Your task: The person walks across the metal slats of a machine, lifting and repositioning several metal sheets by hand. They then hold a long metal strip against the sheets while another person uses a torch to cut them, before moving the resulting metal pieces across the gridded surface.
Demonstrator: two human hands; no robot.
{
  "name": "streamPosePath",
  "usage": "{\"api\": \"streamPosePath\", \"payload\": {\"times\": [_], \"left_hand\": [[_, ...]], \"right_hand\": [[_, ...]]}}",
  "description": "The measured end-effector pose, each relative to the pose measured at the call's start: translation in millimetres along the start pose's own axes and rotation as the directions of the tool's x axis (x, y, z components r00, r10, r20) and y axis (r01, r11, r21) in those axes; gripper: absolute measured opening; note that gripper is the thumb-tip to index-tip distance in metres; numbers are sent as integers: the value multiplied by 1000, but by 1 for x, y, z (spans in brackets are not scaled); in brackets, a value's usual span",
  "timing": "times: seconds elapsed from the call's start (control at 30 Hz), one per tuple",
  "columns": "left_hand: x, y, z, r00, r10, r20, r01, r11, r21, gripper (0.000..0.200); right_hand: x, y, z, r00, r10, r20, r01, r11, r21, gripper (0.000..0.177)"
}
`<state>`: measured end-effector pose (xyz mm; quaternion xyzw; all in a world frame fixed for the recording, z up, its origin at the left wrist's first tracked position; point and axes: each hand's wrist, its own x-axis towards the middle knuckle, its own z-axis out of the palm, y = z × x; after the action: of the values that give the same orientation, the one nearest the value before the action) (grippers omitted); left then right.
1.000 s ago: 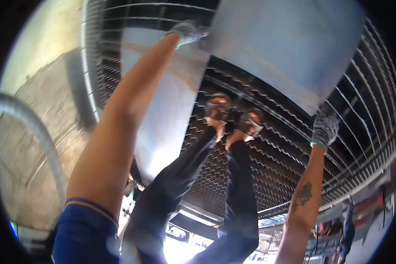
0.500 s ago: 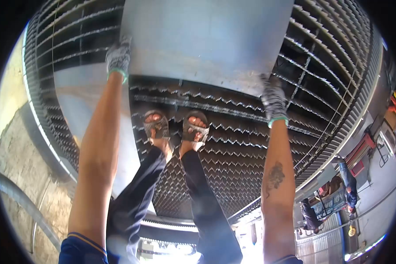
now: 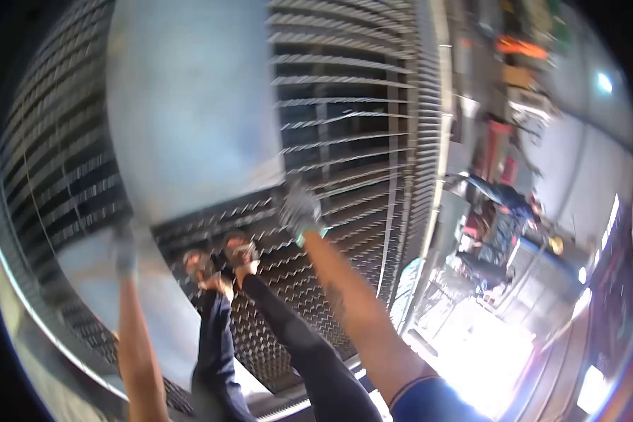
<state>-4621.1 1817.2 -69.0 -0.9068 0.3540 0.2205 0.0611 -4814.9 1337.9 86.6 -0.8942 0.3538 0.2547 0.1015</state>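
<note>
A large flat metal sheet lies over a bed of jagged metal slats. My right hand, in a grey knit glove with a green cuff, is at the sheet's near right corner; blur hides whether its fingers grip the edge. Gloved too, my left hand is heavily smeared beside the sheet's near left corner, over a second metal sheet. How its fingers are held does not show. My sandalled feet stand on the slats between both arms.
A ridged metal rim borders the slat bed on the right. Beyond it a person in dark blue clothes is among blurred equipment. An orange object shows farther up, and bright light comes in at lower right.
My view has swung to the right, so the sheet and both hands appear farther left and more of the workshop shows. My right hand stays near the sheet's corner. Blur has increased.
</note>
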Motion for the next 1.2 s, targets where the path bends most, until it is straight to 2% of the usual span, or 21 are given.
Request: {"api": "streamPosePath", "payload": {"times": [0.03,0.07,0.13,0.2,0.23,0.43,0.57,0.6,0.67,0.7,0.73,0.77,0.8,0.83,0.87,0.9,0.93,1.0,1.03,1.1,1.2], "left_hand": [[-30,-18,18,974,-52,221,210,572,-793,40],[-81,-1,-25,923,-148,356,381,493,-782,41],[-165,32,-121,809,-187,558,588,304,-750,43],[-221,64,-226,686,-113,719,727,144,-671,45],[-242,76,-281,631,-70,772,774,110,-623,46],[-227,78,-524,486,-4,874,867,124,-482,54],[-141,14,-630,524,-128,842,850,17,-526,61],[-119,-2,-651,539,-157,828,835,-29,-549,63],[-82,-51,-673,617,-191,763,740,-187,-646,66],[-67,-70,-673,671,-183,719,659,-297,-691,68],[-40,-59,-708,733,-257,630,561,-297,-773,45],[-22,-33,-789,889,44,456,398,-569,-720,33],[-8,18,-879,812,-313,493,418,-280,-864,33],[10,-4,-840,895,-307,324,305,-109,-946,34],[22,-13,-829,920,-304,246,248,-31,-968,36],[35,-15,-837,939,-300,165,187,46,-981,37],[46,-16,-842,944,-256,206,236,90,-968,40],[71,14,-902,692,-306,654,586,-291,-756,46],[85,6,-880,671,-273,689,587,-371,-719,45],[112,-4,-886,560,-260,786,753,-236,-615,45],[154,-47,-890,505,-208,838,809,-224,-543,44]], "right_hand": [[-32,-8,-53,972,39,233,-77,984,160,79],[-76,-1,-64,980,-148,131,138,987,80,83],[-156,-2,-129,973,-123,193,79,973,219,78],[-218,14,-200,908,-52,415,-125,913,389,65],[-243,23,-215,893,-102,439,-106,899,425,51],[-302,62,-338,893,38,448,-277,832,481,42],[-268,58,-427,883,326,338,-468,666,580,33],[-249,54,-428,839,444,315,-514,455,727,29],[-211,49,-484,785,382,489,-620,473,626,30],[-192,46,-501,851,357,386,-517,437,736,32],[-165,30,-559,867,299,397,-495,447,745,25],[-133,24,-561,889,240,390,-454,348,820,28],[-98,21,-565,896,192,400,-437,236,868,31],[-54,16,-588,915,120,386,-404,313,860,31],[-14,9,-606,937,51,344,-244,802,545,33],[30,16,-597,946,-23,323,7,999,49,35],[77,25,-563,913,-406,34,407,904,-132,28],[111,21,-627,931,-357,77,365,920,-145,34],[134,10,-657,952,-282,124,297,945,-134,42],[217,8,-647,950,-199,242,244,955,-170,47],[290,-26,-697,862,-504,-63,495,861,-116,29]]}}
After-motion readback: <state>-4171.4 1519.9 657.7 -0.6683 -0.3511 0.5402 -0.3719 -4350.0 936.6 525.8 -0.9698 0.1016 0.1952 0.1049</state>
